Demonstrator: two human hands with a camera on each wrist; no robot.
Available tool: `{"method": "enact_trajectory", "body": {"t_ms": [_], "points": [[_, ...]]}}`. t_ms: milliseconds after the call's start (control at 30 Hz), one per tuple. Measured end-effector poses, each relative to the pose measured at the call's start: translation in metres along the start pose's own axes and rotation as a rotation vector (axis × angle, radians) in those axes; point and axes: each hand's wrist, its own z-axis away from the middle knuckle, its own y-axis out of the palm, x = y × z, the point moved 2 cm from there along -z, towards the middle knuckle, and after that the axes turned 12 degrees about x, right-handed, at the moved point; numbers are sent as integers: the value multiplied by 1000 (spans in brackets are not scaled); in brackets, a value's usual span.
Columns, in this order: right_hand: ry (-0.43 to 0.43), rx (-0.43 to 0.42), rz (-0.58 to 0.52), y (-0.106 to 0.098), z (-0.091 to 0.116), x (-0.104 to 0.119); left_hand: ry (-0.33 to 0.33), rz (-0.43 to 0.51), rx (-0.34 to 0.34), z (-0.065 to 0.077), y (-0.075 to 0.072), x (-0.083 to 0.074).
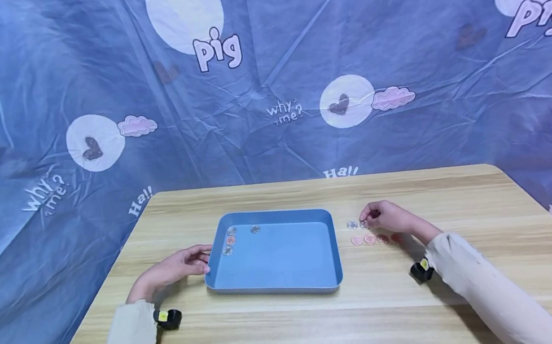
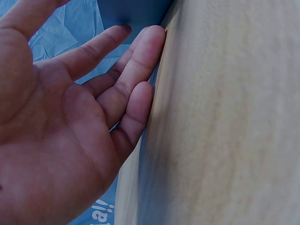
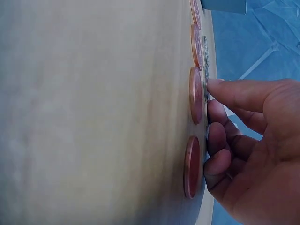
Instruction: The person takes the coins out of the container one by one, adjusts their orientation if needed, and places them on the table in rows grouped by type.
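Note:
A blue rectangular tray (image 1: 276, 263) lies left of centre on the table. My left hand (image 1: 179, 265) is at its left side, thumb tip against the rim and fingers loosely bent; in the left wrist view the fingertips (image 2: 152, 42) rest on the wood. To the tray's right, my right hand (image 1: 388, 217) has its thumb and fingertips on a silver coin (image 1: 362, 224), pinching it at table level. Another silver coin (image 1: 352, 224) lies just left of it. Several copper-coloured coins (image 3: 196, 96) form a row on the near side, the last one beneath the hand.
Inside the tray, near its far left corner, are two silver coins (image 1: 227, 250) with a copper-coloured coin (image 1: 231, 239) between them, and a third silver coin (image 1: 255, 229) further right. The wooden table (image 1: 284, 335) ends at a blue printed cloth (image 1: 262, 139) hanging behind.

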Motion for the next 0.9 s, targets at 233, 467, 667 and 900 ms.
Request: {"method": "enact_trajectory", "body": {"t_ms": [233, 467, 667, 900], "points": [[-3, -5, 30, -1, -1, 0, -3, 1, -2, -1, 0, 0], [-28, -27, 79, -7, 4, 6, 0, -3, 4, -2, 0, 0], [-69, -96, 80, -18, 11, 23, -3, 4, 1, -1, -1, 1], [-117, -79, -81, -25, 6, 45, -9, 11, 2, 0, -1, 0]]}}
